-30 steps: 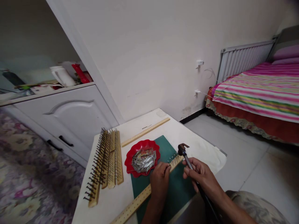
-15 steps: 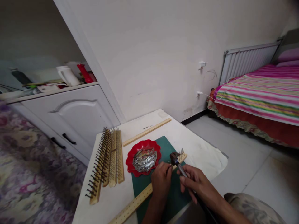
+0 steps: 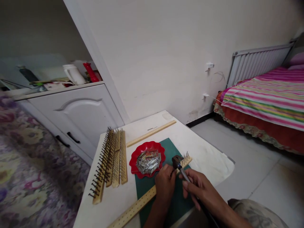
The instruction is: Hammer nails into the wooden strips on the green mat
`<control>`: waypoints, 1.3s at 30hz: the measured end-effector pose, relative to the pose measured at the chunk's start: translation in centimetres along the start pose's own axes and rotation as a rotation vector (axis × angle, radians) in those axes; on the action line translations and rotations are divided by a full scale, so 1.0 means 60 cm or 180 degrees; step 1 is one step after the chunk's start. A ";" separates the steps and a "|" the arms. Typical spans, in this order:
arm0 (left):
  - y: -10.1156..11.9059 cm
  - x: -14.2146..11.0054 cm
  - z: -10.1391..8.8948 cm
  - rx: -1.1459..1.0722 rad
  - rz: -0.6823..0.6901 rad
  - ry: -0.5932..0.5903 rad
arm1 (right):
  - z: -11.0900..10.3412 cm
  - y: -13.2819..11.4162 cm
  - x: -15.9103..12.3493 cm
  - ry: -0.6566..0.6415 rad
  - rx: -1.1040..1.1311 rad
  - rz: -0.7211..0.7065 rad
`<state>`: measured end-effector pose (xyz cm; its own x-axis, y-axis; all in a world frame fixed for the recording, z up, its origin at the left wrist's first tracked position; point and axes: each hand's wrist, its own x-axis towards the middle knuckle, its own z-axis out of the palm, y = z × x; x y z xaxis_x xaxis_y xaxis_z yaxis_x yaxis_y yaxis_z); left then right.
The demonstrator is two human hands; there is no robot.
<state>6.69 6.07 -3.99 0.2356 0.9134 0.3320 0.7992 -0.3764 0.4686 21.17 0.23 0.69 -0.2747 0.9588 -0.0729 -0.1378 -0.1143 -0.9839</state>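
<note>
My right hand (image 3: 199, 186) is wrapped round the shaft of a hammer (image 3: 184, 173) with a dark head. The hammer's head is over the wooden strip (image 3: 140, 205), right by the fingertips of my left hand (image 3: 165, 180). Those fingers are closed in a pinch against the strip; what they hold is hidden. Small holes run along the strip's near part, and several nails (image 3: 186, 157) stand in its far end. Beneath it lies a green mat (image 3: 169, 145). A red scalloped dish (image 3: 133, 158) full of loose nails (image 3: 148, 162) sits beyond my left hand.
Wooden strips studded with upright nails (image 3: 104, 164) stand side by side on the table's left. Another strip (image 3: 152, 133) lies near the back edge, with a dark nail-like piece (image 3: 150, 129) behind it. A cabinet (image 3: 83, 110) borders the left side; a bed (image 3: 268, 95) is at the right.
The view has shifted slightly, so everything sits a little further right. The hammer's head is slightly lower, closer to my left fingertips. Both hands keep their holds.
</note>
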 end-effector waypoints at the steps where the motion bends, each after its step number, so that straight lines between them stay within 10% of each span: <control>1: 0.001 0.000 -0.001 0.0013 -0.0012 -0.0019 | 0.000 0.002 0.001 -0.0014 0.0001 0.0005; 39: 0.003 -0.012 0.005 -0.0391 -0.0095 0.0059 | -0.009 -0.004 -0.004 0.0088 -0.0100 -0.0064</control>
<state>6.86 5.41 -4.40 0.2015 0.9219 0.3309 0.7316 -0.3663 0.5750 21.78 0.19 0.83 -0.2458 0.9676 -0.0571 -0.1130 -0.0871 -0.9898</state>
